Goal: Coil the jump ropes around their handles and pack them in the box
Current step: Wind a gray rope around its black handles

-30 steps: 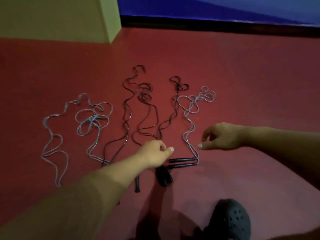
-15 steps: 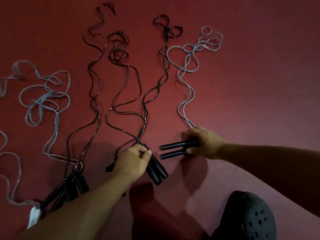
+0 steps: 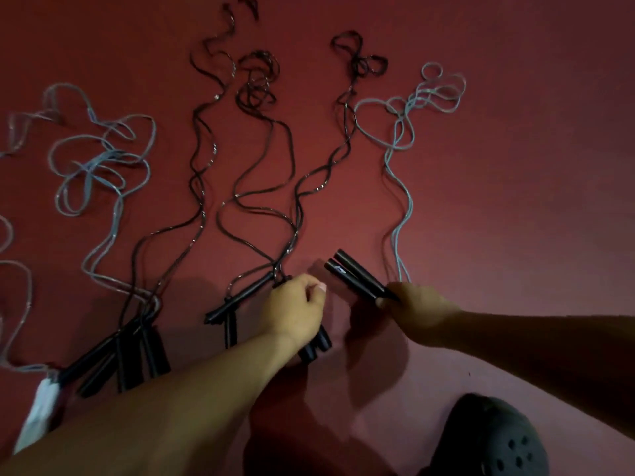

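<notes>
Change: since 0.5 s ago the right hand [image 3: 417, 309] has raised its 2 black handles [image 3: 357, 276] off the red floor [image 3: 515, 166], so their free ends now tilt up toward the far left instead of lying flat.
Right hand: curled around the near ends of those handles; their grey rope [image 3: 400, 187] trails away to the far side into loose loops.
Left hand: the left hand [image 3: 297, 309] is closed in a fist over another pair of black handles [image 3: 314, 347], whose ends stick out near its wrist; a black rope [image 3: 319, 176] runs far from it.
Other ropes: 1 more black pair of handles [image 3: 240, 300] lies just left of the fist; a bundle of handles [image 3: 130, 359] lies near left, with black and grey ropes [image 3: 103, 159] spread beyond.
Near right: a dark perforated clog [image 3: 494, 441].
</notes>
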### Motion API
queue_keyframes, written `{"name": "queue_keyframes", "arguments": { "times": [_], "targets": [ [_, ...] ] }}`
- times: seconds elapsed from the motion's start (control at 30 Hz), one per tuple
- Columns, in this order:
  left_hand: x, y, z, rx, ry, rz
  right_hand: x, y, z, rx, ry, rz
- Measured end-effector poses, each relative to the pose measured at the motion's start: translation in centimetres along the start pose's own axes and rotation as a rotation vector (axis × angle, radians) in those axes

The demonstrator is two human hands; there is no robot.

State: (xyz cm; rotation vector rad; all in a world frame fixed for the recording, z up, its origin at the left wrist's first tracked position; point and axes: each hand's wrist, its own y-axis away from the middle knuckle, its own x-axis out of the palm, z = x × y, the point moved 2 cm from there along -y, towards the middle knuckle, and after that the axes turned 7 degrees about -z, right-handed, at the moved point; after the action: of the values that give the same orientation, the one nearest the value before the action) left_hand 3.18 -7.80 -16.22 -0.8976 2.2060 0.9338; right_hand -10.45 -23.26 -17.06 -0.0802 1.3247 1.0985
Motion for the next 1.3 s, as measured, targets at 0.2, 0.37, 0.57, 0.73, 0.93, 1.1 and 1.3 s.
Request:
{"name": "queue_keyframes", "arguments": {
  "times": [0.2, 0.37, 0.57, 0.73, 0.93, 1.1, 1.3],
  "targets": [
    [-6.8, 4.6, -5.5, 0.238, -0.248, 0.371, -5.7, 6.8, 4.0, -0.063, -0.247, 0.021],
    [-12.4, 10.2, -9.2, 0.222, -0.176, 0.308, -10.7, 14.3, 6.6, -0.208, -0.04, -0.092],
    [-16.4, 17.6, -11.9, 0.101, -0.047, 0.307, -16.0, 20.9, 9.7, -0.273, -0.255, -0.213],
    [-20.3, 22.7, -14.3, 0.034, 0.207, 0.296, -19.5, 26.8, 13.0, -0.266, -0.551, -0.136],
    [-24.5, 27.1, -14.9, 0.009, 0.803, 0.167, -19.9, 32.5, 18.8, -0.297, -0.809, -0.004],
    [-25.9, 28.8, -13.6, -0.011, 1.039, 0.091, -19.0, 34.2, 22.5, -0.23, -0.986, 0.152],
    [-26.6, 26.1, -12.7, 0.036, 1.032, -0.031, -15.8, 32.8, 23.2, -0.113, -1.067, 0.12]
  ]
}}
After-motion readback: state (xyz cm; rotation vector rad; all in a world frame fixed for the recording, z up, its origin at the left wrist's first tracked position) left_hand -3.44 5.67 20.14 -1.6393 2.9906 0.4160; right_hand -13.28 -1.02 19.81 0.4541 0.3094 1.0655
